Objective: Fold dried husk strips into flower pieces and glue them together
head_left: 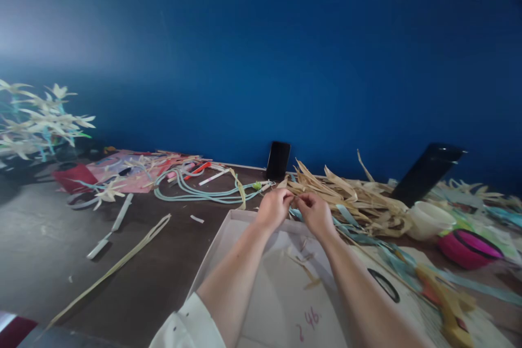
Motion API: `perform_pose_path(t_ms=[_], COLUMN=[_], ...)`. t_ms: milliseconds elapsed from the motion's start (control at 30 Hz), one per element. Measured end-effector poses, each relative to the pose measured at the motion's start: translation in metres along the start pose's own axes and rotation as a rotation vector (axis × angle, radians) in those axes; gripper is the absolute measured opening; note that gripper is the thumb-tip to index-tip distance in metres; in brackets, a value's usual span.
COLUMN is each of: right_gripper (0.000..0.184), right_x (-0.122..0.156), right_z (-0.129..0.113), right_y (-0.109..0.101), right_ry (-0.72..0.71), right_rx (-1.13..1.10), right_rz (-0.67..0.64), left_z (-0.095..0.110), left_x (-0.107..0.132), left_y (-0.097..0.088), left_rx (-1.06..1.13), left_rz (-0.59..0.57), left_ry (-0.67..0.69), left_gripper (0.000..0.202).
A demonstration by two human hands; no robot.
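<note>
My left hand (275,205) and my right hand (314,212) meet fingertip to fingertip over the far edge of a shallow white box (293,293). Both are closed in a pinch. What lies between the fingertips is too small to make out. Just right of my right hand is a heap of dry tan husk strips (350,196), with a pale blue ribbon (346,215) among them. Inside the box lie a few husk scraps (312,280), and purple handwriting shows on its bottom.
A black phone (279,160) leans on the blue partition (261,76). Left are coiled pale blue cords (196,194), a long folded strip (122,261) and white artificial flowers (49,119). Right are a black cylinder (426,174), a white cup (430,220), a magenta item (468,248) and yellow-handled scissors (452,310).
</note>
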State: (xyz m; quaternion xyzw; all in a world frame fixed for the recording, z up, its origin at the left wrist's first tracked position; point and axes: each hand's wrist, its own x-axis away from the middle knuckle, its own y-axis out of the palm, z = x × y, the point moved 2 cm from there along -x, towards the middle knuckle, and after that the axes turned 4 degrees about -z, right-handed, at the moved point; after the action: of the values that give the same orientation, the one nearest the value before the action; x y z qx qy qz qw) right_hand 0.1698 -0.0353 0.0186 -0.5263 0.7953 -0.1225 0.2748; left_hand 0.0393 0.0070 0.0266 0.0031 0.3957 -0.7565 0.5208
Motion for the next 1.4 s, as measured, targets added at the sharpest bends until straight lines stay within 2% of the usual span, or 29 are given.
perform_pose_path(t_ms=[167, 267, 367, 600, 867, 1233, 1400], right_gripper=[0.021, 0.020, 0.019, 0.023, 0.036, 0.036, 0.036], right_x=[-0.003, -0.002, 0.001, 0.002, -0.002, -0.006, -0.005], right_z=[0.004, 0.003, -0.003, -0.004, 0.002, 0.012, 0.007], right_y=[0.001, 0.000, -0.003, -0.004, -0.001, 0.002, -0.001], right_ry=[0.069, 0.203, 0.265, 0.288, 0.225, 0.248, 0.199], right_rx=[-0.165, -0.379, -0.566, -0.751, -0.690, -0.721, -0.586], right_rz=[-0.100, -0.180, -0.262, -0.270, -0.271, -0.149, -0.105], left_z=[-0.002, 0.000, 0.003, 0.007, 0.008, 0.011, 0.009], left_x=[0.000, 0.000, 0.000, 0.002, 0.001, 0.003, 0.002], left_y=[0.000, -0.001, -0.002, -0.003, -0.003, -0.006, -0.004], left_rx=[0.007, 0.063, 0.113, 0.153, 0.163, 0.041, 0.035], left_rz=[-0.023, -0.043, -0.051, -0.027, -0.027, -0.020, -0.013], left_ry=[-0.038, -0.049, -0.034, -0.011, 0.006, 0.048, 0.020], left_gripper=[0.019, 0.021, 0.020, 0.018, 0.019, 0.019, 0.018])
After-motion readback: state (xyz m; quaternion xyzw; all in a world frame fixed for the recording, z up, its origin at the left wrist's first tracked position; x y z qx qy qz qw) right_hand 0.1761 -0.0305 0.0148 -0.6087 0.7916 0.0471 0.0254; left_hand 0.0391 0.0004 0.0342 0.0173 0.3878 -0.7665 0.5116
